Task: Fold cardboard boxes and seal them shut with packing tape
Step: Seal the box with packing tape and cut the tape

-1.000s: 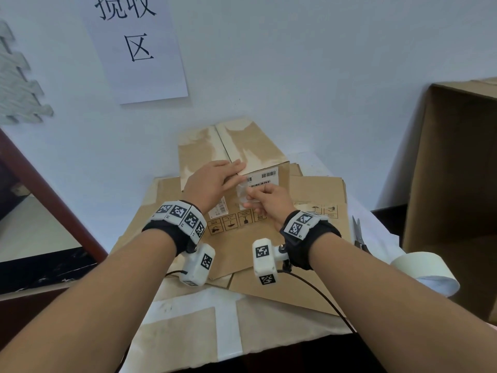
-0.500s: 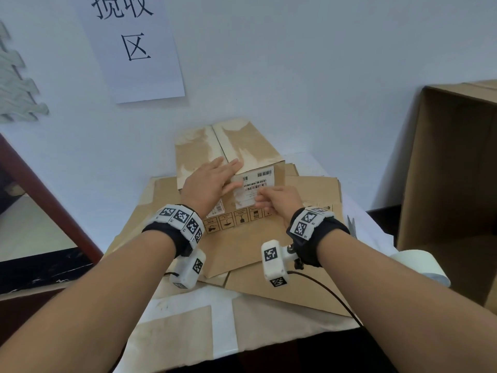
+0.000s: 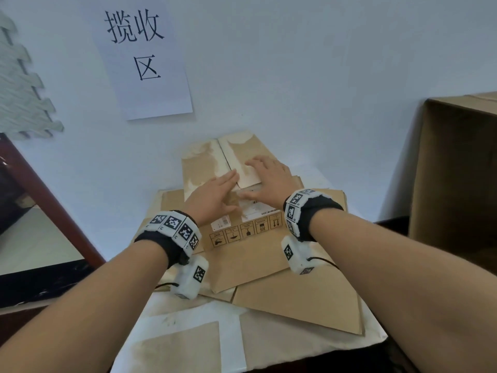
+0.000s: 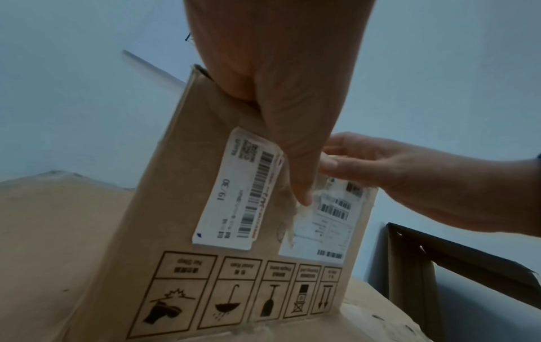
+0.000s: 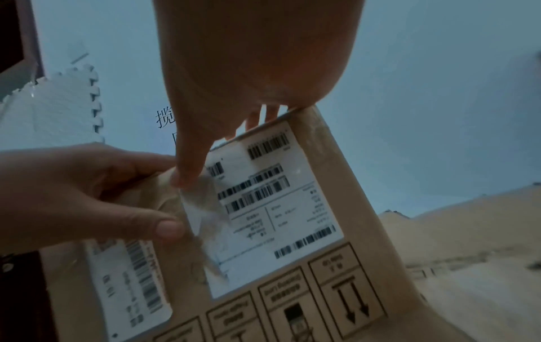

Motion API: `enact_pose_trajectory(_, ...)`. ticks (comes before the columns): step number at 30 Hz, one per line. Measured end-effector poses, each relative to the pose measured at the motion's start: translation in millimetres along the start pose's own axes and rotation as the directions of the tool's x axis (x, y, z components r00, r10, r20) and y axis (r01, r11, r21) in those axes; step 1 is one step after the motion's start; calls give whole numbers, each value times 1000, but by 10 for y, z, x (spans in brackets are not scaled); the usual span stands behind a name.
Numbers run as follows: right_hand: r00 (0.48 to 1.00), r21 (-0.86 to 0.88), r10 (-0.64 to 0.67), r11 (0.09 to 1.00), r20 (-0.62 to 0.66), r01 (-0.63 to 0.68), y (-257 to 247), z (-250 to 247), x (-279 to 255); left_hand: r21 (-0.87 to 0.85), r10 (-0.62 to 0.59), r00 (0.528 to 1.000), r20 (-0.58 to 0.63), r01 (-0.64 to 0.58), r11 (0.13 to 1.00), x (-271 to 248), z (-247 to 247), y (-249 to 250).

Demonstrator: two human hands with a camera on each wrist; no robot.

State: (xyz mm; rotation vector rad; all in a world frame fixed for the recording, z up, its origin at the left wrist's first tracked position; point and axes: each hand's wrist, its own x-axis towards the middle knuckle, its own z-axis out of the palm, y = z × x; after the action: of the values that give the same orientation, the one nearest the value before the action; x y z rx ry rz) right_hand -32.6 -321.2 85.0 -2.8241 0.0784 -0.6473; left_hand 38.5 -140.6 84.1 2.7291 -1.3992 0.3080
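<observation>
The surface [image 3: 309,343], against a pale wall, carries flattened cardboard [image 3: 295,297]. At its far edge stands the box [image 3: 204,168], labels "19/30", "Avoid Rain". Left hand [image 3: 215,197] and right hand [image 3: 269,179] press flat, fingers spread.

This looks like a parcel collection or packing point. A white paper sign [image 3: 144,56] with large black Chinese characters is fixed to the plain pale wall above the desk [image 3: 177,343], and flattened brown cardboard sheets [image 3: 295,297] lie stacked toward the desk's far edge. On them stands a small brown cardboard box [image 3: 215,162] with white barcoded shipping labels [image 4: 240,192] and printed handling symbols, while a large open brown carton [image 3: 457,184] stands beyond the desk's right edge.
</observation>
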Motion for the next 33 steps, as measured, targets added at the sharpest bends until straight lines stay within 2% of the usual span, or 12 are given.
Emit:
enact_pose_trajectory(4,980,-131,-44,989,192,70,42,-38,113,-25,3,1000,-21,-3,1000,7,-10,3)
enact_pose_trajectory(10,971,-253,-115,953,207,167,131,13,54,-40,-15,1000,-23,14,999,-3,-22,54)
enact_pose_trajectory(13,964,-235,-87,961,252,149,135,2,21,-43,-22,999,-28,21,999,-39,-24,77)
enact_pose_trajectory(16,956,-142,-25,987,294,69,64,-70,-10,-34,-10,999,-33,9,999,-79,-21,94)
enact_pose_trajectory(20,987,138,126,981,98,-139,-63,-240,24,-27,12,999,-32,-12,1000,-136,-24,121)
enact_pose_trajectory(22,976,52,219,974,7,-219,-57,-232,80,-22,39,999,-38,-40,999,-191,-31,151)
enact_pose_trajectory(24,949,-33,316,948,-9,-316,-34,-165,121,-44,59,997,-57,-62,997,-276,-39,203)
enact_pose_trajectory(27,882,9,471,882,16,-471,-43,-61,67,-45,82,992,-91,-87,995,-412,-36,303)
enact_pose_trajectory(30,886,-11,457,888,-80,-460,-31,41,-87,-61,105,990,-92,-110,992,-491,-69,369)
enact_pose_trajectory(33,893,-75,412,900,-181,-430,-16,95,-198,-98,127,991,-36,-130,987,-468,-174,388)
